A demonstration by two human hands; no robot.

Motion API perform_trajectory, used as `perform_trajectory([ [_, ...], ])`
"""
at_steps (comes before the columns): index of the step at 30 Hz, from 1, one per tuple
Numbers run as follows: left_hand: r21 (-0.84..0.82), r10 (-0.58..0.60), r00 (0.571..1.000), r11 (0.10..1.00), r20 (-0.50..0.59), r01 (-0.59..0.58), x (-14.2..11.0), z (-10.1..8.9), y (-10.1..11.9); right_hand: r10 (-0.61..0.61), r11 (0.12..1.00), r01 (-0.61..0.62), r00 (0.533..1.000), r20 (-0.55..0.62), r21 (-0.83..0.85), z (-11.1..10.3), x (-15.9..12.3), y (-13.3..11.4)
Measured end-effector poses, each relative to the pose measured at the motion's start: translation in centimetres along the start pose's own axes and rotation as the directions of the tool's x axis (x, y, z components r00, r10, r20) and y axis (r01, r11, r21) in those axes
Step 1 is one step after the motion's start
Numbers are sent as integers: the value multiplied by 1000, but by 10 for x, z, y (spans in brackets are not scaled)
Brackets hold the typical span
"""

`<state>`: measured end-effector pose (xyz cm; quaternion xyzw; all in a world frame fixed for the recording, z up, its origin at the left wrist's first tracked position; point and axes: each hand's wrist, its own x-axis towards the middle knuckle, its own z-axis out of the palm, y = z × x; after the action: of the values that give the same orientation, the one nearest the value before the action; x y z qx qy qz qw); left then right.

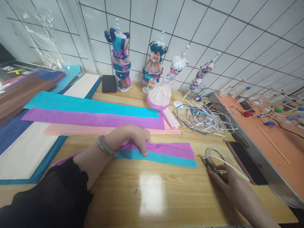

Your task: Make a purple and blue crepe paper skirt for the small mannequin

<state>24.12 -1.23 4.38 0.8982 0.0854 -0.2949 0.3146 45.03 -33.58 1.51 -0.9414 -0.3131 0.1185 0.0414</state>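
Observation:
My left hand (pixel 129 137), with a grey-green bangle at the wrist, lies on a folded strip of purple and blue crepe paper (pixel 166 153) on the wooden table (pixel 152 196); its fingers curl over the strip's upper edge and pinch it. My right hand (pixel 225 180) rests on the table at the lower right. Its fingers are closed on a small dark tool that looks like scissors (pixel 213 167), with white loops of strip beside it.
Long sheets of blue, purple and peach crepe paper (pixel 90 115) lie behind the strip. Several small mannequins in paper dresses (pixel 121 60) stand by the tiled wall. A tangle of white strips (pixel 201 118) sits at right, one phone (pixel 247 161) near my right hand, another phone (pixel 109 83) at the back.

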Motion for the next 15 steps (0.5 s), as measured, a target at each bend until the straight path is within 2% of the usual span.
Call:
perform_trajectory([
  [6, -3, -12, 1000, 1000, -11, 12, 2, 1, -2, -25, 998, 25, 1000, -12, -56, -1, 15, 8],
  [11, -11, 7, 1000, 1000, 29, -6, 4, 2, -1, -63, 993, 56, 996, -59, -105, -1, 27, 17],
  [15, 8, 8, 1000, 1000, 9, -8, 2, 0, 2, -70, 990, 62, 996, -58, -127, -3, 32, 18],
])
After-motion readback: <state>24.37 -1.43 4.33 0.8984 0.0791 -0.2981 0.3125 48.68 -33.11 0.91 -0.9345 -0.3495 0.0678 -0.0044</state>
